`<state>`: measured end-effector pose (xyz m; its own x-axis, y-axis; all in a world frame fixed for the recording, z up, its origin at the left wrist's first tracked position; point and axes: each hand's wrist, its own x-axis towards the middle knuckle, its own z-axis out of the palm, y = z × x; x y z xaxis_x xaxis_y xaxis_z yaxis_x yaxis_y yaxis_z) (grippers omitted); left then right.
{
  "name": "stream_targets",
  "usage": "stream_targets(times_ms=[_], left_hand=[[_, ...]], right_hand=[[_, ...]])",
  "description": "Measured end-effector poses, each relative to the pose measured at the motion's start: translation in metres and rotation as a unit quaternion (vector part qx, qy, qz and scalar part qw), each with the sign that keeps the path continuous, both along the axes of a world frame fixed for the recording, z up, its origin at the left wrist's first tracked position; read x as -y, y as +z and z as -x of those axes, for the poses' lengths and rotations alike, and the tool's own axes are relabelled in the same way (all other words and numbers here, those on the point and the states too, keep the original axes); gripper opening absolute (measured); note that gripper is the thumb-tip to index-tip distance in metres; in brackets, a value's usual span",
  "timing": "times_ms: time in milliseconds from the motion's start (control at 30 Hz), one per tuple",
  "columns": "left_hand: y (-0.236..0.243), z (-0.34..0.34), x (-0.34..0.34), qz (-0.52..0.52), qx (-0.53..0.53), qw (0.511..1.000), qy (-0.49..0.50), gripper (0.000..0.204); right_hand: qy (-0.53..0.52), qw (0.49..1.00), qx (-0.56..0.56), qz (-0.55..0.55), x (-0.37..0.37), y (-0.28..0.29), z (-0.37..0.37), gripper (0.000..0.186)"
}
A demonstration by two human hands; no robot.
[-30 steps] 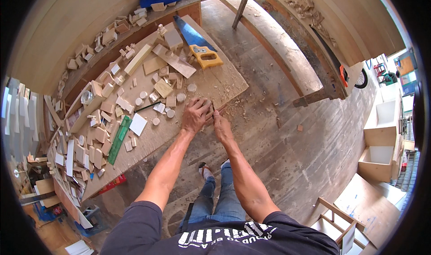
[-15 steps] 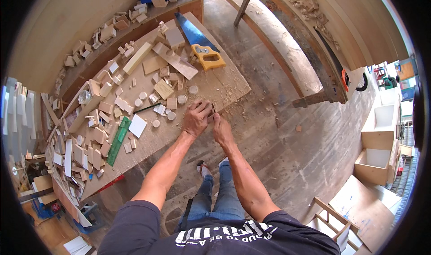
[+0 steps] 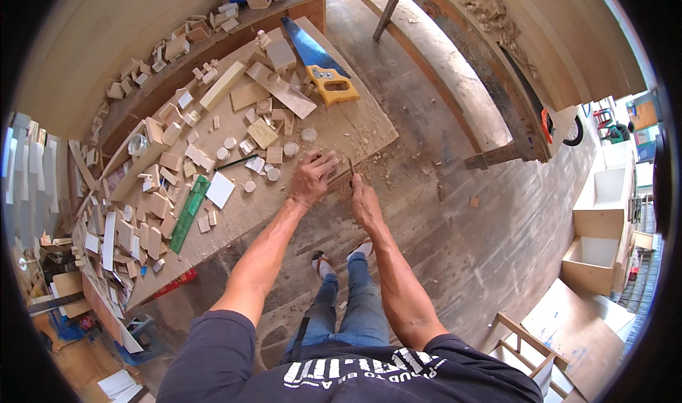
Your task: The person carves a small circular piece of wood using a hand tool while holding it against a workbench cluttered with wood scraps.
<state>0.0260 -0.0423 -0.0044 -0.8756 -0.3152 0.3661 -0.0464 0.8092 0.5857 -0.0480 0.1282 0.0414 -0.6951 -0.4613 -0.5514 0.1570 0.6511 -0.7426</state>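
My left hand (image 3: 312, 179) is closed round a small strip of wood (image 3: 339, 177) at the near right edge of the worktable (image 3: 234, 236). Its far end pokes out toward my right hand (image 3: 366, 204). That hand grips a small knife (image 3: 351, 166) whose narrow dark blade points up and away from me, just beside the strip. Fine details of both pieces are too small to make out. Pale wood shavings (image 3: 369, 163) lie about the table corner past my hands.
A handsaw (image 3: 334, 87) with a yellow handle lies at the table's far side. Wood offcuts (image 3: 263, 134), round discs and a green ruler-like strip (image 3: 190, 215) cover the left. A long bench (image 3: 455, 76) stands beyond, and open wooden boxes (image 3: 593, 250) sit at right.
My right hand has drawn a little to the right, away from my left, so the knife and the wood strip now show between them. The left hand stays nearly in place.
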Motion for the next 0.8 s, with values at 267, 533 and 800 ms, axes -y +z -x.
stream_targets(times_ms=[267,533,800], left_hand=[[0.001,0.001,-0.001,0.024,-0.001,1.000,-0.004,0.034],[0.000,0.001,-0.001,0.029,0.008,1.000,-0.002,0.030],[0.005,0.000,-0.004,0.030,0.014,0.999,0.001,0.035]], right_hand=[[0.022,0.997,-0.060,0.040,0.020,-0.019,-0.001,0.069],[0.027,0.995,-0.093,0.037,0.019,-0.013,-0.008,0.068],[0.022,0.994,-0.107,0.021,0.025,-0.021,-0.010,0.066]])
